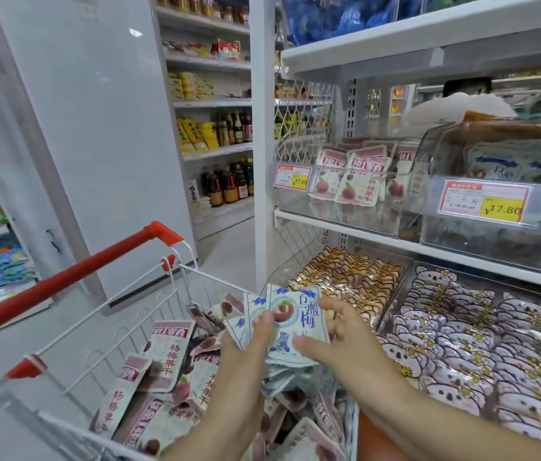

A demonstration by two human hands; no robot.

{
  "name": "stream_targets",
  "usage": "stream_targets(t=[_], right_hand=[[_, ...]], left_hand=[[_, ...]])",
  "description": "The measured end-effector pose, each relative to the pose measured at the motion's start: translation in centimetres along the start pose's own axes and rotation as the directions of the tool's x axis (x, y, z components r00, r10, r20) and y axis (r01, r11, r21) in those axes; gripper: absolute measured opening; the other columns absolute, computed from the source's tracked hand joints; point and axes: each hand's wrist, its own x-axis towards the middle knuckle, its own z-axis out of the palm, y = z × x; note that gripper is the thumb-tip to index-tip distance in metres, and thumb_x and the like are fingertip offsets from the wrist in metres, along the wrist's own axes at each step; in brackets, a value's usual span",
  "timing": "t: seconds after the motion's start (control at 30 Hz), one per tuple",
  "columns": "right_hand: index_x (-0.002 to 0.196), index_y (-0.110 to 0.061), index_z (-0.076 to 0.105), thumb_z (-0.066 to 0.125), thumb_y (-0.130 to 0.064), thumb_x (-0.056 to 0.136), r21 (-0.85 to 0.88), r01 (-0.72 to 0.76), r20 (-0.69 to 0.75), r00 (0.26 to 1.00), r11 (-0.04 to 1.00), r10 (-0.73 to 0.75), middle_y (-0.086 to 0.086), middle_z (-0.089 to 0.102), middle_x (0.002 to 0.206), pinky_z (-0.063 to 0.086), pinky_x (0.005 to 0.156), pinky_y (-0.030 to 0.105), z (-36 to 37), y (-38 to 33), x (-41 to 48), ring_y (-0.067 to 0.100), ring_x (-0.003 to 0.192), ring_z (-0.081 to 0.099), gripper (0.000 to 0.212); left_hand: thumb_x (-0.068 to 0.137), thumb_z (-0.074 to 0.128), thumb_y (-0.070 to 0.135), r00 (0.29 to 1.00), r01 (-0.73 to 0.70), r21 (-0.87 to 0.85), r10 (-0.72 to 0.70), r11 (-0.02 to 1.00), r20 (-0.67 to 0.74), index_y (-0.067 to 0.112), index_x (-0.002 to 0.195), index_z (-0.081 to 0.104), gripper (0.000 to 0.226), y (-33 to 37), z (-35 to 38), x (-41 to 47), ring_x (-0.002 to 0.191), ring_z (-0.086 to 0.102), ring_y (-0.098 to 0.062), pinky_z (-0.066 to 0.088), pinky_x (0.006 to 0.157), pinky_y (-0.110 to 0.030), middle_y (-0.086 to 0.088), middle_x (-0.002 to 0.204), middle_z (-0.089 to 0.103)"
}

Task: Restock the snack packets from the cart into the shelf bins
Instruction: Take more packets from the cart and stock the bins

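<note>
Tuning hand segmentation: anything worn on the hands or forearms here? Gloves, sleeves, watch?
Nothing worn shows. Left hand and right hand are gloveless; both forearms are bare to the frame edge, no sleeve, watch or wristband in view.

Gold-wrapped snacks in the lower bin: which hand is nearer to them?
Right. The right hand grips the blue packets just beside the gold-wrapped snacks, at their near edge. The left hand holds the same packets farther left, over the cart.
</note>
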Motion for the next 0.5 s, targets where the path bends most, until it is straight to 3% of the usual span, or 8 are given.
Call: stream_targets(t=[0.1, 0.17, 0.23, 0.3, 0.37, 0.43, 0.5], right_hand=[[0.138, -0.036, 0.038, 0.085, -0.006, 0.075, -0.084, 0.063, 0.055, 0.997, 0.994, -0.058, 0.003, 0.075, 0.095, 0.058, 0.087, 0.049, -0.7, -0.5, -0.5, 0.022, 0.087, 0.074, 0.084], [0.142, -0.043, 0.027, 0.085, -0.004, 0.075, -0.117, 0.128, 0.145, 0.983, 0.985, -0.110, -0.002, 0.076, 0.092, 0.059, 0.075, 0.034, -1.2, -1.3, -0.9, 0.015, 0.080, 0.074, 0.097], [0.142, -0.045, 0.021, 0.084, -0.002, 0.075, -0.170, 0.177, 0.203, 0.969, 0.969, -0.141, -0.010, 0.076, 0.084, 0.050, 0.061, 0.015, -1.7, -2.2, -1.3, 0.001, 0.067, 0.068, 0.101], [0.141, -0.043, 0.023, 0.085, -0.008, 0.075, -0.247, 0.216, 0.219, 0.962, 0.945, -0.163, -0.011, 0.074, 0.078, 0.045, 0.057, 0.011, -2.4, -3.6, -1.6, -0.003, 0.059, 0.063, 0.097], [0.140, -0.047, 0.027, 0.087, -0.033, 0.072, -0.382, 0.290, 0.219, 0.951, 0.877, -0.219, -0.009, 0.071, 0.087, 0.052, 0.066, 0.021, -3.7, -5.3, -1.5, 0.001, 0.067, 0.064, 0.092], [0.135, -0.056, 0.029, 0.084, -0.057, 0.064, -0.511, 0.348, 0.203, 0.937, 0.786, -0.283, -0.014, 0.063, 0.110, 0.055, 0.084, 0.032, -5.6, -7.5, -0.9, 0.000, 0.088, 0.063, 0.089], [0.134, -0.061, 0.027, 0.084, -0.060, 0.062, -0.546, 0.372, 0.256, 0.927, 0.751, -0.273, -0.017, 0.056, 0.127, 0.054, 0.093, 0.032, -7.2, -10.5, -0.5, -0.005, 0.105, 0.061, 0.092]], left_hand=[[0.078, 0.083, 0.024, 0.999, -0.026, 0.068, 0.024, 0.997, 0.025, 0.026, 0.134, 0.048, 0.066, 0.1, -0.5, 0.2, 0.102, 0.074, -0.029, 0.057, 0.091, -0.052, -0.006, 0.120, 0.073], [0.069, 0.087, 0.026, 0.998, -0.056, 0.175, 0.055, 0.983, 0.016, 0.030, 0.132, 0.046, 0.076, 0.4, -0.6, 0.3, 0.101, 0.074, -0.024, 0.059, 0.087, -0.046, -0.001, 0.118, 0.074], [0.062, 0.092, 0.033, 0.994, -0.106, 0.311, 0.105, 0.945, 0.020, 0.034, 0.136, 0.043, 0.088, 0.4, -0.4, 0.4, 0.104, 0.073, -0.017, 0.059, 0.087, -0.040, 0.007, 0.119, 0.073], [0.071, 0.089, 0.020, 0.983, -0.180, 0.352, 0.177, 0.919, 0.042, 0.036, 0.125, 0.049, 0.069, 0.7, 0.1, 0.2, 0.092, 0.074, -0.007, 0.059, 0.071, -0.023, 0.012, 0.104, 0.076], [0.073, 0.089, 0.015, 0.966, -0.256, 0.391, 0.250, 0.884, 0.069, 0.039, 0.121, 0.048, 0.068, 1.7, 0.7, 0.0, 0.087, 0.073, 0.000, 0.055, 0.065, -0.014, 0.013, 0.102, 0.075], [0.066, 0.093, 0.026, 0.940, -0.341, 0.444, 0.316, 0.829, 0.131, 0.049, 0.124, 0.043, 0.080, 2.9, 1.1, 0.1, 0.096, 0.070, 0.002, 0.055, 0.079, -0.020, 0.017, 0.110, 0.073], [0.067, 0.093, 0.030, 0.920, -0.392, 0.488, 0.332, 0.780, 0.208, 0.056, 0.128, 0.036, 0.087, 4.5, 2.1, -0.3, 0.101, 0.068, 0.005, 0.052, 0.088, -0.025, 0.029, 0.111, 0.070]])
